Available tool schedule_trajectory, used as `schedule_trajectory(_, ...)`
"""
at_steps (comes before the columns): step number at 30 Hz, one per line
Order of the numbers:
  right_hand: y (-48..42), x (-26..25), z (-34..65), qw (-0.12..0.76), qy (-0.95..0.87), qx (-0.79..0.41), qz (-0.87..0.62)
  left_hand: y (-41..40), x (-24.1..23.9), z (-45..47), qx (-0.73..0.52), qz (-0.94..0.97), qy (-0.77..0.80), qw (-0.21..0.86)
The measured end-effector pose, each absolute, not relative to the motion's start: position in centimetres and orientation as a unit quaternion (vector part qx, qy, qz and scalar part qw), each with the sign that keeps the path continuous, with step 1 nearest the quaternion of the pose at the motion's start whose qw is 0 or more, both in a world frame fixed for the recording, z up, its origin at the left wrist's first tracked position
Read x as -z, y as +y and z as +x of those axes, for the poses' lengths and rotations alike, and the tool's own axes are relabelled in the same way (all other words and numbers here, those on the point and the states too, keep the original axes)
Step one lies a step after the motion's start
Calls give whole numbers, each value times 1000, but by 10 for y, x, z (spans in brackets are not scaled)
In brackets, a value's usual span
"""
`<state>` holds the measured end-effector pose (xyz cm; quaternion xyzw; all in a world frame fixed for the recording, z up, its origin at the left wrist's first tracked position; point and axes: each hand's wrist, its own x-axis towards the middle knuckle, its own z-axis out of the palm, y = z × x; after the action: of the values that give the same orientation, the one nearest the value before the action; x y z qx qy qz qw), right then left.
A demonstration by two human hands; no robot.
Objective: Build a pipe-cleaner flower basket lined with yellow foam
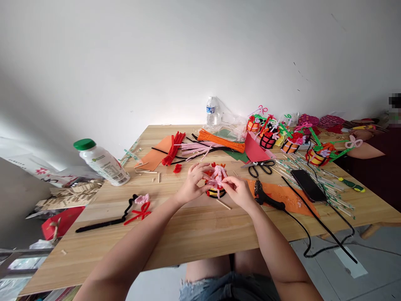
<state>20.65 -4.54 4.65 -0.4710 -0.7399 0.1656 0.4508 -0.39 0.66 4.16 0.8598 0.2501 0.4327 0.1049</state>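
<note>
A small pipe-cleaner basket with yellow, red and black bands stands on the wooden table in front of me. Pink pipe-cleaner loops and red fuzzy bits rise from its top. My left hand is curled around the basket's left side, fingertips closed at the pink pipe cleaner. From the right, my right hand pinches the same pink pipe cleaner between thumb and forefinger. The tips partly cover the basket's front. A short wooden stick lies just below it.
Scissors, a black glue gun on orange felt and a phone lie to the right. Finished baskets stand farther back near another person's arm. Pipe-cleaner bundles lie behind; a green-capped bottle stands left.
</note>
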Motion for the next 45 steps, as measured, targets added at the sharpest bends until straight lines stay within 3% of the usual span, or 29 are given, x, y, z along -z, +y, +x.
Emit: schedule_trajectory(45,-41,-42,205,433,-762,-110,-469,4,-47,-1,-425,857,261,129)
